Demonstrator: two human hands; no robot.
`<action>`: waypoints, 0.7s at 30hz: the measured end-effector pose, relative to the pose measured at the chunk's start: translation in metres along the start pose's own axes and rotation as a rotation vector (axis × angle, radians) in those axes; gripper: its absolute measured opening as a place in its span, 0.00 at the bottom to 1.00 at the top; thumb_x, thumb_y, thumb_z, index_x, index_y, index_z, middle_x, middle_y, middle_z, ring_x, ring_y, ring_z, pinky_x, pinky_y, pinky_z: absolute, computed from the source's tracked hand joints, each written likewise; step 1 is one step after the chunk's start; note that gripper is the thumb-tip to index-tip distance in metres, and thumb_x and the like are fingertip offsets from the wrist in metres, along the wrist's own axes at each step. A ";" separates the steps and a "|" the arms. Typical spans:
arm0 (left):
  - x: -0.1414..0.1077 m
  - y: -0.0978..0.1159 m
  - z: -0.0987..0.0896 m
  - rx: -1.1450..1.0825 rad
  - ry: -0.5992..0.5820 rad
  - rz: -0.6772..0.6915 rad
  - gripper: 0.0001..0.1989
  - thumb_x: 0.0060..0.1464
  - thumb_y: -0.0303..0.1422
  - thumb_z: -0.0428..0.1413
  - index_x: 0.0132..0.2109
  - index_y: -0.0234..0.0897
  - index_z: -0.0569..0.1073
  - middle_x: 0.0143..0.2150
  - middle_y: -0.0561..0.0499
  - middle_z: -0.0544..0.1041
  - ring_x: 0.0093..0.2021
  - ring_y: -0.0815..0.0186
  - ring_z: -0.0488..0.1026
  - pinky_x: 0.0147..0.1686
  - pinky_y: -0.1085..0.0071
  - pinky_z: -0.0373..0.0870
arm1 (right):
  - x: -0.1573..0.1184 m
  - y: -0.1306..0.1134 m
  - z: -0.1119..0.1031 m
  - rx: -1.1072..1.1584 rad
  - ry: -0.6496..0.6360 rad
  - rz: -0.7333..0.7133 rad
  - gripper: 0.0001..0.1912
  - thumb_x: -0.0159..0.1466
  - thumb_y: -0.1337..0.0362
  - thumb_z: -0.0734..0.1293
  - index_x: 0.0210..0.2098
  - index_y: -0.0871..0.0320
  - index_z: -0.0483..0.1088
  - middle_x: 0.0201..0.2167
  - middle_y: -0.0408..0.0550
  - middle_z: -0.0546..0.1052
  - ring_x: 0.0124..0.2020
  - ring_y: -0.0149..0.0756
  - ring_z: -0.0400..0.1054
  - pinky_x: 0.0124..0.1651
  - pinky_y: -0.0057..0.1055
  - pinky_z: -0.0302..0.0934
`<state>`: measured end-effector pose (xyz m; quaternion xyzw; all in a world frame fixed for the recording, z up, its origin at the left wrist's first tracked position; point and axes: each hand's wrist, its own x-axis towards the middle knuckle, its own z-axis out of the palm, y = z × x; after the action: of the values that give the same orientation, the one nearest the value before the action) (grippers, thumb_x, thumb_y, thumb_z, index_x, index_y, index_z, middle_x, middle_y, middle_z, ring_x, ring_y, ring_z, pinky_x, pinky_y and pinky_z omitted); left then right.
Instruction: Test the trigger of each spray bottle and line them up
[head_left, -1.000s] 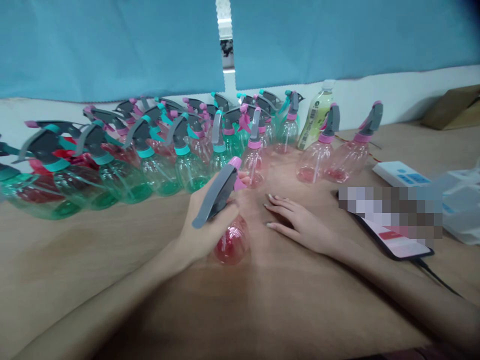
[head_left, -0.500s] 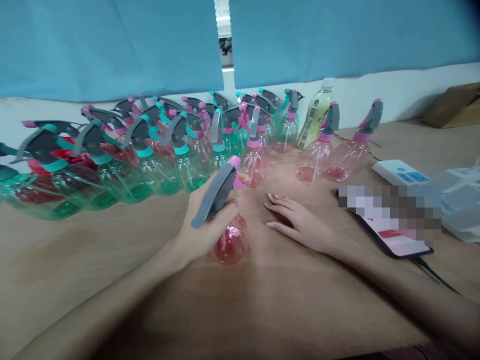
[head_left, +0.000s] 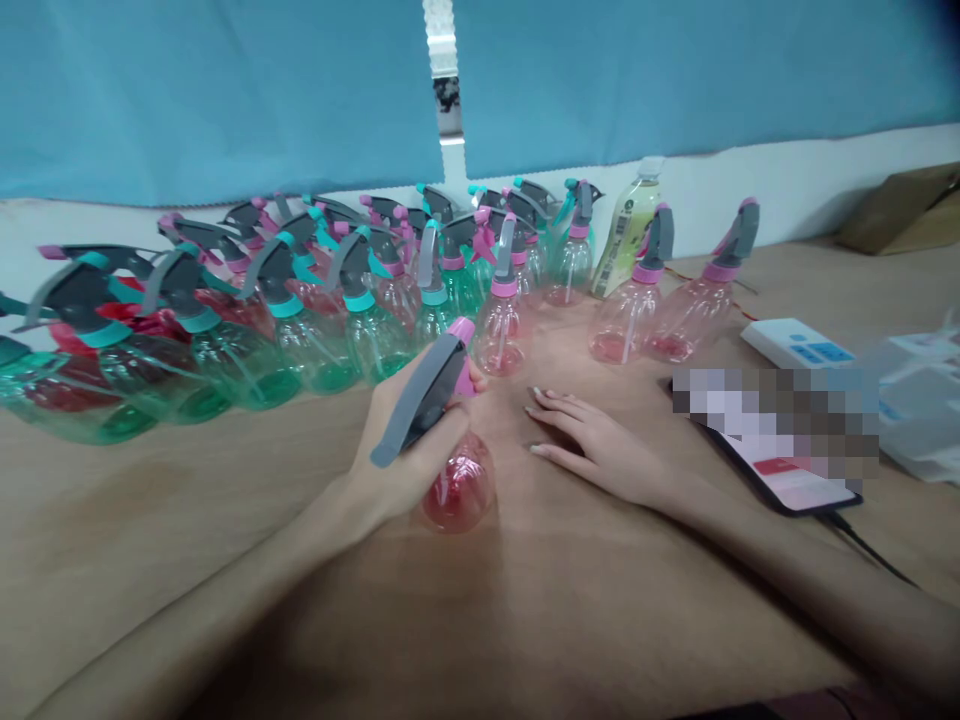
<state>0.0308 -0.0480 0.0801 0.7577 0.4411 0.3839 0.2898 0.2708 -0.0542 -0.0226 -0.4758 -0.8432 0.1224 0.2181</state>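
Observation:
My left hand [head_left: 401, 435] is closed around the neck of a pink spray bottle [head_left: 461, 485] with a grey and pink trigger head, its pink nozzle pointing away from me. The fingers hide most of the bottle's neck. Palm down on the wooden table [head_left: 577, 610], my right hand [head_left: 589, 435] rests with its fingers stretched out and holds nothing. Just beyond the hands stands another pink spray bottle [head_left: 501, 335]. Green spray bottles [head_left: 375, 335] line up to the left of it.
Several more green and pink bottles crowd along the wall. Two pink spray bottles [head_left: 626, 320] stand by a labelled drink bottle [head_left: 630, 225]. On the right lie a cabled phone [head_left: 806, 485], a white box [head_left: 795, 342] and clear plastic packaging [head_left: 926, 400]; a brown box [head_left: 900, 215] sits behind.
The held spray bottle's head has tipped slightly toward the left and me, with the left hand still around it. The right hand stays flat. The whole view has shifted very slightly.

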 end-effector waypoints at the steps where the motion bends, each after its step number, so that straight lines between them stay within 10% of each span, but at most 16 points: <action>1: 0.000 0.000 0.000 -0.025 -0.010 -0.009 0.05 0.51 0.29 0.52 0.37 0.41 0.69 0.34 0.53 0.75 0.35 0.64 0.74 0.38 0.67 0.72 | 0.000 0.000 0.000 -0.002 0.001 -0.002 0.29 0.67 0.48 0.57 0.60 0.59 0.64 0.64 0.56 0.62 0.66 0.45 0.52 0.67 0.49 0.48; 21: -0.001 -0.003 0.004 0.002 0.042 -0.025 0.05 0.50 0.32 0.52 0.36 0.42 0.68 0.33 0.53 0.74 0.32 0.63 0.74 0.31 0.67 0.71 | -0.001 0.001 0.001 0.023 0.024 -0.007 0.28 0.67 0.48 0.58 0.60 0.56 0.64 0.64 0.54 0.62 0.66 0.46 0.53 0.66 0.51 0.48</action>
<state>0.0322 -0.0483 0.0756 0.7442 0.4567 0.3956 0.2847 0.2716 -0.0541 -0.0243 -0.4719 -0.8407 0.1255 0.2339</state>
